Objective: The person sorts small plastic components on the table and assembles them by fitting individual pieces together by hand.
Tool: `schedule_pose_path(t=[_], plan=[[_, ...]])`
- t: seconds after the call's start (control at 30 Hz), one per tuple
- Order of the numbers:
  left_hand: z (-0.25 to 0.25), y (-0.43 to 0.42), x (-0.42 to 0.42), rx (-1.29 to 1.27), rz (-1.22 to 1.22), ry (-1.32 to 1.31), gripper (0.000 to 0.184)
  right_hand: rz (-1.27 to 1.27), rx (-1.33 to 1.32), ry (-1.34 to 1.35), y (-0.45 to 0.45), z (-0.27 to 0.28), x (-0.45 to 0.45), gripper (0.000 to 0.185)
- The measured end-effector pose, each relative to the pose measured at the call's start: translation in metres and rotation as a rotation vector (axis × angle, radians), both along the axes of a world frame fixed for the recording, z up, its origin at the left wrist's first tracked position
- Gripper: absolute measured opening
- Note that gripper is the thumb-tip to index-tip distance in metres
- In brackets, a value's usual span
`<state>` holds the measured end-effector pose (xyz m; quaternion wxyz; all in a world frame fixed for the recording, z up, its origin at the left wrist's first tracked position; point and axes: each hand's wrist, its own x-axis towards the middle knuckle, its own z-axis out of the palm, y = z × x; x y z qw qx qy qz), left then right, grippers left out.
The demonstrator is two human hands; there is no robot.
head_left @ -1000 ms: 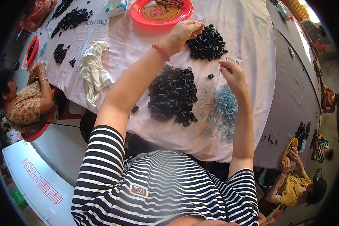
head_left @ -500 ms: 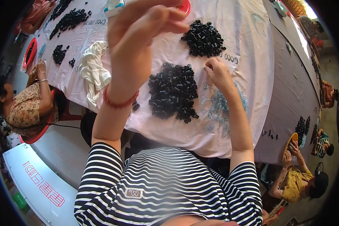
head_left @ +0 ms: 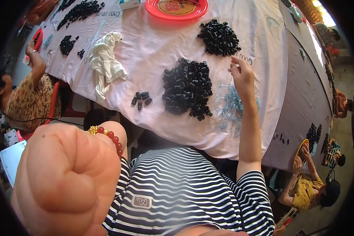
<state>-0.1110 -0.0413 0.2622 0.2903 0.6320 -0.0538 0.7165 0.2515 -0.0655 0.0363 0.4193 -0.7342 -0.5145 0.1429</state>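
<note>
My left hand [head_left: 67, 177] is large and close to the camera at the lower left, its fingers curled in; whatever it holds is hidden. A red bead bracelet [head_left: 113, 137] circles that wrist. Over the pink cloth, my right hand [head_left: 243, 76] has its thumb and fingertips together, and anything between them is too small to tell. It is just below the upper pile of black pieces [head_left: 219, 38] and above the clear bluish pieces [head_left: 234, 104], which its forearm partly covers. Left of it lies a larger black pile [head_left: 187, 87], with several loose black pieces [head_left: 141, 99] farther left.
Farther back stand a red plate [head_left: 176, 16] and a small box [head_left: 129, 4]. A white cloth [head_left: 104, 63] lies crumpled on the left of the table [head_left: 145, 43]. Beyond it are more black piles [head_left: 81, 12]. One person [head_left: 29, 98] sits at left, another [head_left: 308, 188] at lower right with a yellow tray.
My left hand has swung from near the upper black pile, up past the camera, to the lower left. My right hand has shifted slightly right. The person at left has reached toward the red tray.
</note>
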Motion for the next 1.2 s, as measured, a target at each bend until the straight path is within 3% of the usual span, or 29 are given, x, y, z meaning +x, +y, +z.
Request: schedule_pose_path(t=[0.2, 0.4, 1.2], plan=[[0.010, 0.000, -0.016, 0.159, -0.025, -0.014, 0.031, -0.065, -0.083, 0.191, -0.043, 0.011, -0.029, 0.024], [0.016, -0.016, -0.018, 0.157, -0.053, -0.042, 0.028, -0.089, -0.084, 0.310, -0.066, 0.010, -0.043, 0.023], [0.005, -0.014, -0.025, 0.086, -0.199, -0.131, 0.027, 0.085, -0.102, 0.254, -0.028, -0.004, -0.070, 0.023]])
